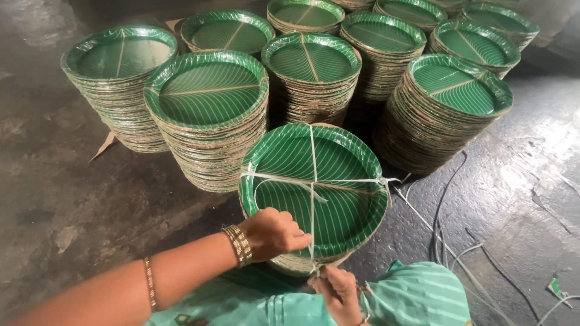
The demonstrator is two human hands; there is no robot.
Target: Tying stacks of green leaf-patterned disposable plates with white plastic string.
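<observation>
From your head camera, your left hand [275, 232] rests curled on the near rim of the stack of round green leaf-patterned paper plates [320, 181], fingers pinching the thin white plastic string [312, 158] crossed over its top. Your right hand [338, 291] grips that string's lower end at the stack's front edge, closed around it. Untied stacks of the same green plates [208, 96] stand close together behind on the dark wet floor [72, 199].

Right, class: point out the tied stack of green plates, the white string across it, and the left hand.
tied stack of green plates [347, 208], head view, on the top plate's green surface
white string [312, 154], head view, on the lengthwise strand
left hand [275, 232], head view, back of the hand
</observation>
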